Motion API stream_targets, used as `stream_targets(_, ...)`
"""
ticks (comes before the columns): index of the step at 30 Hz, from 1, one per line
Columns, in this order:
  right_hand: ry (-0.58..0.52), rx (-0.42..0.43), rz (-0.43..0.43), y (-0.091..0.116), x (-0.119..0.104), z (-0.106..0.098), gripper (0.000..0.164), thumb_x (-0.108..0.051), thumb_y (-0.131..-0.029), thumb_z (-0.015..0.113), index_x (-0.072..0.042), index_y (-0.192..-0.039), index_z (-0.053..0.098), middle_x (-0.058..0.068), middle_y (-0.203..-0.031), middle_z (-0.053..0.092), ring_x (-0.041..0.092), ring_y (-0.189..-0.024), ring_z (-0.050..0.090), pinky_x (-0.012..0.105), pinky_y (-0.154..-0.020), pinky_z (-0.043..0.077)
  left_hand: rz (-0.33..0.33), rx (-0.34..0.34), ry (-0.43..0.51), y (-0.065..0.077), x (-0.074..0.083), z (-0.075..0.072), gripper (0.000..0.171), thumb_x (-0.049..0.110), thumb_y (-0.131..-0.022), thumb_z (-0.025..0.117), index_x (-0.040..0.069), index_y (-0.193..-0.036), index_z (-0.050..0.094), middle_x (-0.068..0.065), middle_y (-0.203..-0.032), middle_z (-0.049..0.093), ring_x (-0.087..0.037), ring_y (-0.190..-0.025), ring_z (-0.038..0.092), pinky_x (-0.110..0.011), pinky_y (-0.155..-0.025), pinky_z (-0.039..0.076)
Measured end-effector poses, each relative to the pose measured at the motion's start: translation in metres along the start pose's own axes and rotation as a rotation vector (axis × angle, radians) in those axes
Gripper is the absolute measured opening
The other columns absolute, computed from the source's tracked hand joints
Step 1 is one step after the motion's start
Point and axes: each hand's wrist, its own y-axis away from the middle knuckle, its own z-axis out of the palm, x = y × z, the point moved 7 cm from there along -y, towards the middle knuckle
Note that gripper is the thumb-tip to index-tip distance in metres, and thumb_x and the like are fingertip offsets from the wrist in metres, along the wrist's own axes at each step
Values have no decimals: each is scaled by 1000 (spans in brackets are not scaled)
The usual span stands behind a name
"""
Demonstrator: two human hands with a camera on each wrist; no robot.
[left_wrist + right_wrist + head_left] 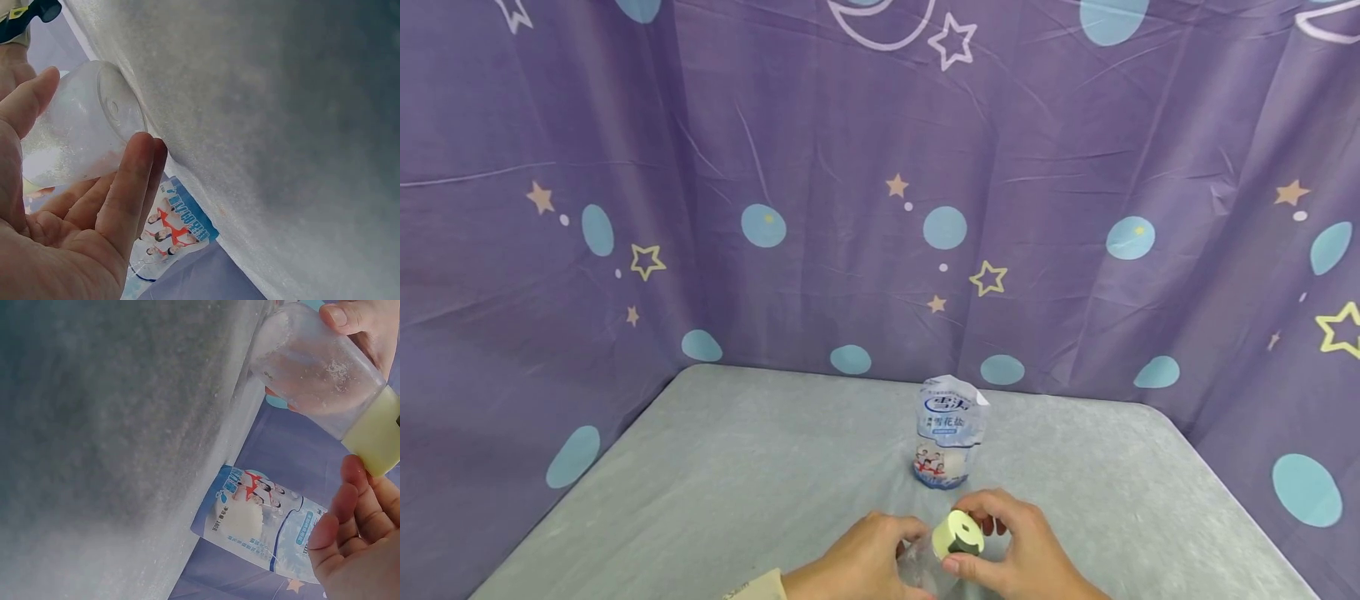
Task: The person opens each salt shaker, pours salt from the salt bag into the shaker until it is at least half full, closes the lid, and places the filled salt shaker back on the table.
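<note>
A clear seasoning bottle [319, 369] with a pale yellow lid [957, 533] is tilted low over the table, its base close to the tabletop. My left hand [868, 557] holds the bottle's body, thumb on one side and fingers on the other. White grains cling inside the bottle's wall. At the lid, my right hand [1026, 546] has its thumb on the near side and its curled fingers round the far side. Just beyond both hands stands a blue-and-white salt bag [950, 433], its top edge uneven.
A pale grey cloth covers the table [760, 467]. Behind it and along both sides hangs a purple curtain [850, 167] with stars and blue dots. A dark band [28, 19] shows on a wrist in the left wrist view.
</note>
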Motion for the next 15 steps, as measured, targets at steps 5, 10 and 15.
stream_targets(5, 2, 3, 13, 1, 2, 0, 41, -26, -79, 91, -25, -113, 68, -13, -90, 63, 3, -75, 56, 24, -63, 46, -8, 1, -3, 0, 0, 0, 44, 32, -71, 95, 22, -109, 75, 22, -88, 67, 5, -71, 55, -14, -61, 46)
stream_targets(10, 5, 6, 6, 2, 2, -1, 41, -24, -79, 91, -25, -113, 68, -13, -90, 62, 3, -76, 56, 24, -63, 45, -34, -6, 14, 0, 0, 1, 44, 30, -71, 95, 23, -109, 75, 22, -87, 66, 5, -72, 55, -16, -62, 47)
stream_targets(15, -11, -2, 8, 3, 2, -2, 42, -22, -80, 90, -23, -115, 68, -13, -94, 64, 4, -78, 56, 26, -62, 46, -50, -14, 24, 0, -1, 1, 44, 30, -71, 95, 22, -110, 75, 23, -88, 66, 5, -72, 55, -17, -62, 47)
